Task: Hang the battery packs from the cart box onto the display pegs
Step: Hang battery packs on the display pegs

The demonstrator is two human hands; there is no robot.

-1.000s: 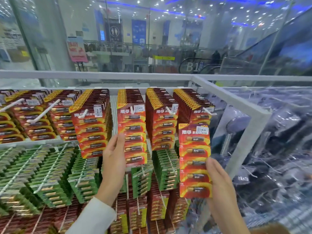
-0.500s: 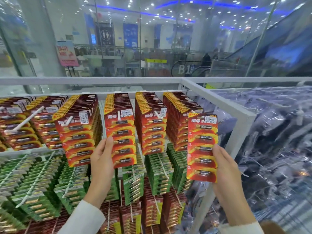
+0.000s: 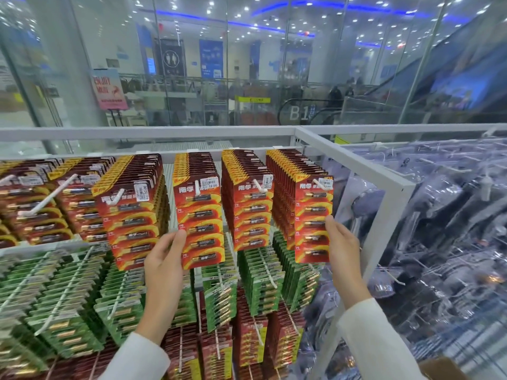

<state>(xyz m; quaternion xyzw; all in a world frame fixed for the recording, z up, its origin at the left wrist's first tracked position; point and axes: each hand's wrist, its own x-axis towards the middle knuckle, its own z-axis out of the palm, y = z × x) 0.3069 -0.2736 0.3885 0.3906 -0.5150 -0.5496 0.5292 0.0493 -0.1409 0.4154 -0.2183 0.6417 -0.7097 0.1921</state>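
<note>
Pinching the right edge of a red battery pack (image 3: 312, 223) in the grip of the right hand (image 3: 343, 242), thumb on the printed face, and holding it at the front of the rightmost top-row stack, with the white peg tip (image 3: 317, 183) seeming to poke through beside the price sticker (image 3: 327, 184). Clasping, with the left hand (image 3: 164, 259), the lower left edge of the front pack (image 3: 201, 223) two columns to the left, thumb across its face, gripping card there too. Judging the step in hand as seating the pack: sliding it straight back along the peg, holding the card square to the stack behind, not twisting from the one held edge, and letting go only once it is hanging freely beside the white frame post (image 3: 385, 229). Not making out the hang hole itself, lying behind sticker and peg; not seeing the fingers behind either card. Finding no cart box plainly in view, only a brown cardboard corner (image 3: 441, 366) cut off at the bottom right, possibly part of it. Reading the clear-bagged goods (image 3: 452, 242) on the right as too glossy and blurred for naming.
</note>
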